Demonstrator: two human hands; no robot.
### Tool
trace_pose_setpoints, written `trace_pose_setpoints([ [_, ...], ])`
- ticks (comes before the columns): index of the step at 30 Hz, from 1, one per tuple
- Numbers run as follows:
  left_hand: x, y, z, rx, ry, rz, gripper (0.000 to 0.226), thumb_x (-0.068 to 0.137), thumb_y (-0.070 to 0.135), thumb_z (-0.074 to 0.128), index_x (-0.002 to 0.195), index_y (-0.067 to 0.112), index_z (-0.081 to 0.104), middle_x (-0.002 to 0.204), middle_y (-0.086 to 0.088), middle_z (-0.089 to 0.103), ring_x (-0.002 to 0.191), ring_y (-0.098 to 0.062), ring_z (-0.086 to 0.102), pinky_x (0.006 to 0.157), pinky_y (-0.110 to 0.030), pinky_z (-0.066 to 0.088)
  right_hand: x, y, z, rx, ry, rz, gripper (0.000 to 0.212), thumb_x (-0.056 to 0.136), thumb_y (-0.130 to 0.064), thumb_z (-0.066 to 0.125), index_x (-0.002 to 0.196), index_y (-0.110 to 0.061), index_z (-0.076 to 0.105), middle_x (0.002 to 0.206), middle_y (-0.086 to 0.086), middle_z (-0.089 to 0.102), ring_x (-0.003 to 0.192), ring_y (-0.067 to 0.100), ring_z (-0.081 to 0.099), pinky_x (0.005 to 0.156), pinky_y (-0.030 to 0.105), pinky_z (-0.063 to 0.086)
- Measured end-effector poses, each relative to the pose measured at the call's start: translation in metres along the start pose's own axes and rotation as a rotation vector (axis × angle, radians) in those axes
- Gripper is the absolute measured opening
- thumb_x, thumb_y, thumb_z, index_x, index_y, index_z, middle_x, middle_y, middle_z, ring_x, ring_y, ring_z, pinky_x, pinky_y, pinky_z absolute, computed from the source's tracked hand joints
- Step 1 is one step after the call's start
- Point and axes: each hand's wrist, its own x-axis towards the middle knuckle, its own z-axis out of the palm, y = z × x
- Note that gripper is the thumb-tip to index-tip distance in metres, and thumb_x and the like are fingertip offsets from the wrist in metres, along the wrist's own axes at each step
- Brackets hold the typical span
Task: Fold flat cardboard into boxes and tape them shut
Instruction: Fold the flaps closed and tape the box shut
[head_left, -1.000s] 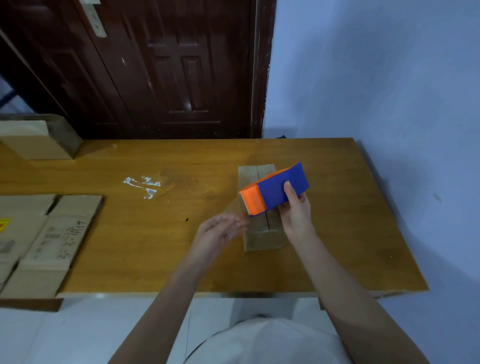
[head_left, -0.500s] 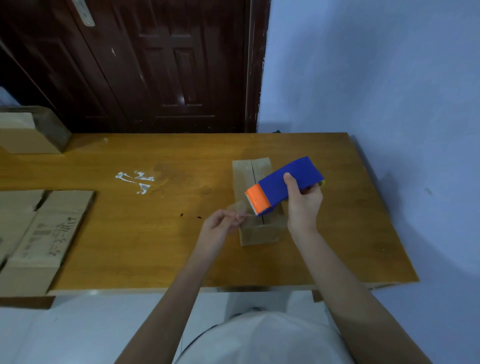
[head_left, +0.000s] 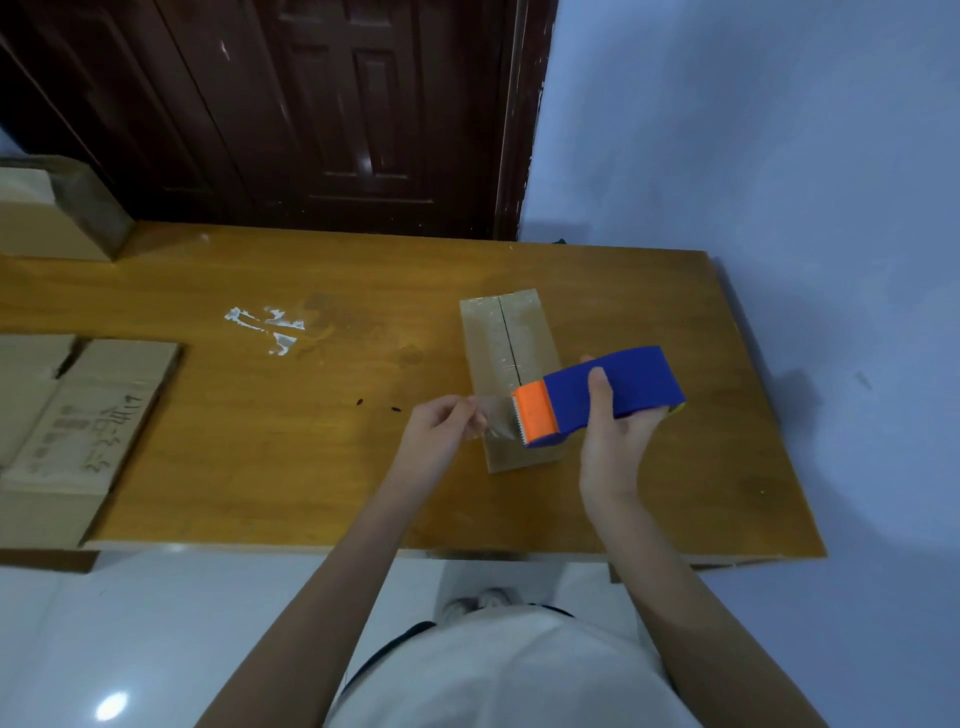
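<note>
A narrow folded box (head_left: 511, 379) lies right of centre on the table (head_left: 260, 467), its top flaps meeting in a dark seam, with glossy tape on them. The right hand (head_left: 613, 441) grips a blue dispenser (head_left: 602, 397) with an orange toothed end, held over the box's near end. The left hand (head_left: 441, 431) pinches the clear tape (head_left: 496, 421) stretched from the dispenser's teeth. Flat cardboard (head_left: 78, 415) lies at the left edge.
</note>
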Motion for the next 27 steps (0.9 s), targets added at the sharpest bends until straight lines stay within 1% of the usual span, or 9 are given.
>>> trace_pose_setpoints([
  [2,-0.001,0.000,0.001,0.055,-0.016,0.021,0.033,0.096,0.010,0.048,0.066,0.015,0.063,0.083,0.002,0.065,0.082,-0.002,0.060,0.075,-0.014,0.045,0.002,0.004,-0.002,-0.050,-0.029,-0.020,0.060,0.092,-0.010,0.058,0.140,-0.012,0.021,0.127,0.013,0.057,0.108,0.016,0.063,0.075,0.020,0.053],
  [4,-0.001,-0.001,0.001,0.102,-0.010,0.042,0.032,0.094,0.014,0.051,0.065,0.020,0.064,0.089,-0.001,0.067,0.087,-0.007,0.061,0.082,-0.023,0.047,0.003,0.007,-0.004,-0.094,-0.054,-0.063,0.057,0.092,-0.011,0.057,0.137,-0.014,0.022,0.128,0.016,0.054,0.112,0.021,0.060,0.081,0.026,0.055],
  [8,-0.005,-0.001,0.001,0.174,0.047,0.019,0.035,0.096,0.024,0.051,0.064,0.021,0.064,0.073,0.004,0.065,0.078,-0.012,0.063,0.081,-0.029,0.050,0.001,0.009,-0.006,-0.138,-0.049,-0.135,0.056,0.092,-0.013,0.057,0.135,-0.010,0.022,0.125,0.019,0.054,0.109,0.024,0.061,0.082,0.025,0.054],
  [11,-0.008,-0.003,0.003,0.068,0.054,-0.074,0.037,0.097,0.020,0.049,0.064,0.017,0.065,0.070,0.002,0.066,0.078,-0.018,0.065,0.087,-0.040,0.054,-0.001,0.011,-0.003,-0.152,-0.060,-0.160,0.055,0.091,-0.016,0.059,0.133,-0.016,0.023,0.125,0.017,0.054,0.109,0.022,0.060,0.080,0.024,0.054],
  [13,-0.009,-0.005,0.004,0.061,0.060,-0.091,0.037,0.098,0.018,0.048,0.064,0.016,0.064,0.073,-0.001,0.066,0.079,-0.017,0.064,0.090,-0.043,0.052,-0.002,0.013,-0.001,-0.168,-0.072,-0.182,0.057,0.091,-0.017,0.061,0.134,-0.012,0.023,0.124,0.016,0.053,0.108,0.019,0.060,0.079,0.022,0.053],
  [16,-0.008,-0.005,0.004,0.092,0.047,-0.098,0.035,0.098,0.019,0.047,0.068,0.016,0.065,0.078,-0.007,0.067,0.083,-0.022,0.064,0.091,-0.044,0.051,-0.001,0.017,0.000,-0.226,-0.100,-0.215,0.053,0.090,-0.011,0.061,0.128,-0.013,0.024,0.114,0.004,0.054,0.097,0.003,0.060,0.075,0.017,0.051],
  [21,-0.013,-0.002,0.009,0.101,0.019,-0.174,0.033,0.098,0.025,0.048,0.073,0.015,0.066,0.072,-0.003,0.065,0.073,-0.017,0.063,0.078,-0.033,0.055,0.005,0.020,-0.005,-0.297,-0.111,-0.260,0.053,0.090,-0.005,0.058,0.125,-0.019,0.022,0.108,-0.009,0.051,0.091,-0.005,0.059,0.070,0.012,0.050],
  [24,-0.018,0.001,0.013,0.036,-0.015,-0.238,0.028,0.099,0.023,0.047,0.081,0.010,0.065,0.069,-0.001,0.060,0.065,-0.012,0.059,0.061,-0.020,0.054,0.008,0.020,-0.007,-0.327,-0.110,-0.272,0.053,0.090,-0.004,0.058,0.125,-0.018,0.021,0.107,-0.011,0.050,0.091,-0.007,0.059,0.068,0.011,0.049],
  [27,-0.017,0.005,0.011,0.074,-0.037,-0.262,0.024,0.098,0.019,0.049,0.081,0.010,0.064,0.069,-0.001,0.059,0.062,-0.009,0.055,0.055,-0.014,0.049,0.010,0.021,-0.008,-0.330,-0.116,-0.272,0.053,0.090,-0.005,0.059,0.125,-0.018,0.022,0.107,-0.009,0.050,0.091,-0.006,0.059,0.069,0.011,0.049],
])
